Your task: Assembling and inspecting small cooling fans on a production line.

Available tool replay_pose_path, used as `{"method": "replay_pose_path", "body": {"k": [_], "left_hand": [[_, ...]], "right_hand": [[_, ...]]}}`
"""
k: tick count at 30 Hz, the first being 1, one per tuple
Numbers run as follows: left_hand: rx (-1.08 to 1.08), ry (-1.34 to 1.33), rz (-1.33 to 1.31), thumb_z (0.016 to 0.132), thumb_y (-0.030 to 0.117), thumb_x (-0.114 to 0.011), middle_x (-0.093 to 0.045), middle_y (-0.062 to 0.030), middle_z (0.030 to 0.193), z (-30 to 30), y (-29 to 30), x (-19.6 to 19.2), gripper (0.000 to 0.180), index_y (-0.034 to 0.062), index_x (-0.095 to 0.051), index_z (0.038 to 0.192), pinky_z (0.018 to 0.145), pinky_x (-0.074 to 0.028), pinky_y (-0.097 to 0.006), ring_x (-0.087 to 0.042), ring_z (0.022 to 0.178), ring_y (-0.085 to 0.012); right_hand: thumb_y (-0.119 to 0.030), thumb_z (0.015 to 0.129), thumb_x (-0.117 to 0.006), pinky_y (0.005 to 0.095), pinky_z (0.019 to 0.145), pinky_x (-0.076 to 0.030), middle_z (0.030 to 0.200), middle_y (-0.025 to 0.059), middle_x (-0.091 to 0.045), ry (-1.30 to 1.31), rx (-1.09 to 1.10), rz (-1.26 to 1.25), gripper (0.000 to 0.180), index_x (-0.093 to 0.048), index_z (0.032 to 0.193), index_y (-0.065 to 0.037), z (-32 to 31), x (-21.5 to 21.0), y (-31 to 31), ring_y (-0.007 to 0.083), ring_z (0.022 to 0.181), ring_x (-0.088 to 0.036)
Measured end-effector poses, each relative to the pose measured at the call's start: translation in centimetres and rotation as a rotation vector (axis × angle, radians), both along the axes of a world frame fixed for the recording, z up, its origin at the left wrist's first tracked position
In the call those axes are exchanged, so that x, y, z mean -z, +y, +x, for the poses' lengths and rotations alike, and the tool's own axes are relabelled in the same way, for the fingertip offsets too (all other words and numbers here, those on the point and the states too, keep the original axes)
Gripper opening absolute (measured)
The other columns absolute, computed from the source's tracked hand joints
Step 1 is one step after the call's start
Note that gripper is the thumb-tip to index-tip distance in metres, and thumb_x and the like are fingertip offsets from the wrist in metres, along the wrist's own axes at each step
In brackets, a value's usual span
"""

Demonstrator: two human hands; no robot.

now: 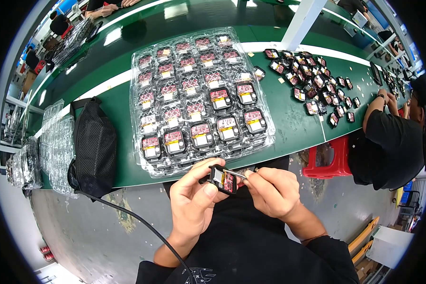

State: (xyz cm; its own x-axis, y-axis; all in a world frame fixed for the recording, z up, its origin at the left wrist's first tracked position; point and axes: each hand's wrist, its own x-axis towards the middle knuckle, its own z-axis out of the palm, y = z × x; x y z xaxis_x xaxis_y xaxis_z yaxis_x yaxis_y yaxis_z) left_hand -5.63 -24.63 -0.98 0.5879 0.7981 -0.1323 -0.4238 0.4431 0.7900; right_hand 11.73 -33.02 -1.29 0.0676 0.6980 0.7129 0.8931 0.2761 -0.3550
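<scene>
My left hand (190, 196) is closed on a small black square device housing (224, 181), held tilted in front of my body just off the table's near edge. Inside the housing show a red circuit board and a pale rectangular part. Pinched in the fingers of my right hand (275, 191) is a slim silver tool, which looks like tweezers (238, 174). Its tip reaches the housing's upper right edge; whether it touches the board I cannot tell. Beyond my hands lies a stack of clear plastic trays (265, 111) with similar housings (202, 135) seated in the nearer pockets.
Many loose housings (312, 78) are heaped on the green table (293, 132) to the right. A black mesh bag (95, 146) and stacked clear trays (57, 146) stand left. A black cable (142, 218) crosses my left side. A co-worker (388, 128) sits right, near a red stool (329, 158).
</scene>
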Motion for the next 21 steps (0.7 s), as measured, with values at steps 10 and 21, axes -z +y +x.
{"method": "replay_pose_path", "body": {"k": [10, 21], "left_hand": [[-0.056, 0.038, 0.185, 0.088, 0.006, -0.078, -0.054, -0.0217, 0.139, -0.6, 0.1, 0.5, 0.05, -0.0099, -0.06, 0.132, 0.099, -0.058, -0.039, -0.063, 0.12, -0.028], [-0.529, 0.615, 1.369, 0.076, 0.005, -0.088, -0.067, -0.0236, 0.124, 0.5, 2.4, -0.2, 0.06, -0.005, -0.062, 0.129, 0.103, -0.055, -0.048, -0.067, 0.118, -0.0405]], "right_hand": [[-0.001, 0.086, -0.077, 0.0324, 0.061, -0.055, 0.09, 0.0114, -0.067, 0.345, -0.071, -0.198, 0.017, -0.07, 0.1, 0.002, 1.4, -1.6, 0.4, 0.0241, 0.073, -0.068], [-0.001, 0.086, -0.076, 0.0347, 0.068, -0.06, 0.099, 0.0176, -0.071, 0.503, -0.2, -0.168, 0.02, -0.07, 0.105, 0.003, -0.8, -4.0, 5.2, 0.0297, 0.081, -0.072]]}}
